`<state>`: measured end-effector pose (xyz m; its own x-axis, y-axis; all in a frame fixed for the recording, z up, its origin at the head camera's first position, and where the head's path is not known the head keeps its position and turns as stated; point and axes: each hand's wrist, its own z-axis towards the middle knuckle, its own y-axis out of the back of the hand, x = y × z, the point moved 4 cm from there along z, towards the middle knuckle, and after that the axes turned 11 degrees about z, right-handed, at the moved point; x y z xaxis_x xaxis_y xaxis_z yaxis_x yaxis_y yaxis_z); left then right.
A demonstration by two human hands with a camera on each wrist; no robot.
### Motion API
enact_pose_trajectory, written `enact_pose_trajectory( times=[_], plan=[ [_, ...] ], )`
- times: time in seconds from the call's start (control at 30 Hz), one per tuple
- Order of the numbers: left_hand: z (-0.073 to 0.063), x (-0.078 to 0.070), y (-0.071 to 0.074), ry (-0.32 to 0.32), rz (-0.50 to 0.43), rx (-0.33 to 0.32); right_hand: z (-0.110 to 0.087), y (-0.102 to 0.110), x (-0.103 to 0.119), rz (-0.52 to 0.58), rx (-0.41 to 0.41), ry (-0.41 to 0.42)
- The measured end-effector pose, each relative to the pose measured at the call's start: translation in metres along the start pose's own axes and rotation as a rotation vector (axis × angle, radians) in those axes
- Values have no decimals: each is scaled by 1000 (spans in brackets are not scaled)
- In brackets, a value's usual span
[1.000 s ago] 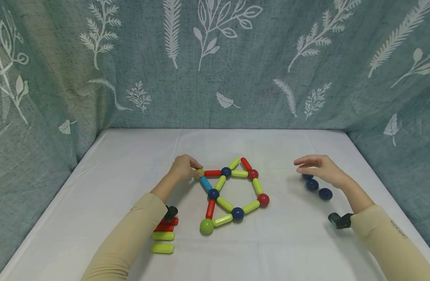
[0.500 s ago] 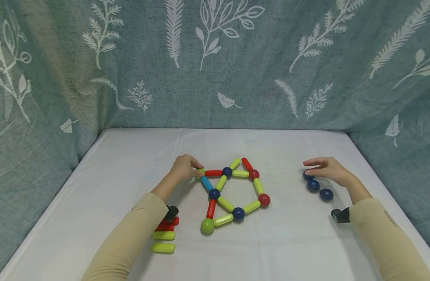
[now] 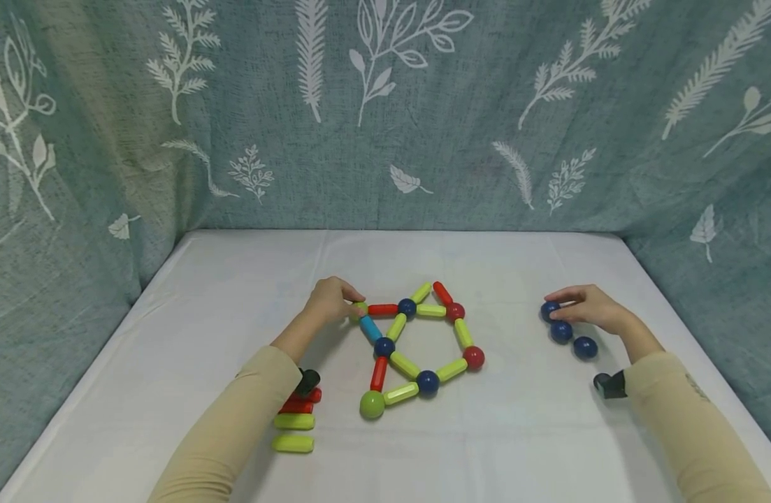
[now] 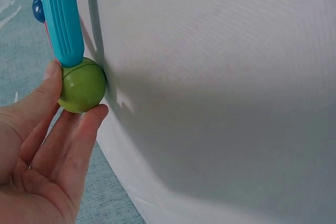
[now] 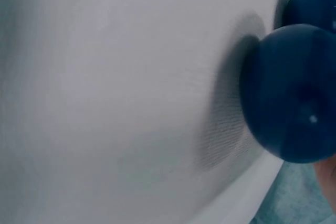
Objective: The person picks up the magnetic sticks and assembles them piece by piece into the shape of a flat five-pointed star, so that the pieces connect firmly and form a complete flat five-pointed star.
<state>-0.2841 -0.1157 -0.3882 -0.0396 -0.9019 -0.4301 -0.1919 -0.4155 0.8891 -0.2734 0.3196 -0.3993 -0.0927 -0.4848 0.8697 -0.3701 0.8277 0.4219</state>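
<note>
My left hand [image 3: 328,302] pinches a green ball [image 4: 83,86] at the left corner of a flat frame of rods and balls. A blue rod [image 4: 63,22] and a red rod [image 3: 383,309] join at that ball. Over on the right, my right hand [image 3: 589,307] has thumb and finger around the farthest of three dark blue balls [image 3: 549,311]. The middle blue ball [image 3: 561,332] and the nearest one [image 3: 585,348] lie in a slanting row below it. In the right wrist view, a large blue ball [image 5: 294,93] hides most of that hand.
The frame also has yellow-green rods [image 3: 405,365], two red balls [image 3: 474,358] and a second green ball [image 3: 372,404]. Loose yellow-green rods [image 3: 293,443] and red rods [image 3: 297,408] lie by the left forearm, on a white-covered table [image 3: 517,447]. A patterned curtain [image 3: 385,140] hangs behind.
My right hand has moved right and down to the farthest blue ball, and its fingers have closed around it. The left hand keeps its hold on the green ball.
</note>
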Motion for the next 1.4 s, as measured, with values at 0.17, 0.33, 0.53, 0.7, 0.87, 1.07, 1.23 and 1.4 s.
enact_pose_trajectory(
  times=[0.17, 0.33, 0.53, 0.7, 0.87, 1.07, 1.23, 1.4],
  plan=[
    [-1, 0, -1, 3, -4, 2, 3, -1, 12, -20, 16, 35],
    [-3, 1, 0, 5, -1, 1, 13, -9, 38, -57, 8, 74],
    [-5, 2, 3, -9, 3, -23, 41, -34, 74, -44, 0, 96],
    [-5, 3, 4, -8, -1, -27, 74, -69, 94, 4, -2, 117],
    [-3, 2, 1, -18, -1, -23, 99, -99, 104, 17, 7, 117],
    [-3, -1, -1, -18, -1, -23, 115, -118, 111, -66, -12, 112],
    [-3, 0, 0, 2, -3, -23, 120, -131, 117, -123, 8, 118],
    [-3, 1, 0, -2, -15, -21, 122, -138, 117, -196, 46, 87]
  ],
)
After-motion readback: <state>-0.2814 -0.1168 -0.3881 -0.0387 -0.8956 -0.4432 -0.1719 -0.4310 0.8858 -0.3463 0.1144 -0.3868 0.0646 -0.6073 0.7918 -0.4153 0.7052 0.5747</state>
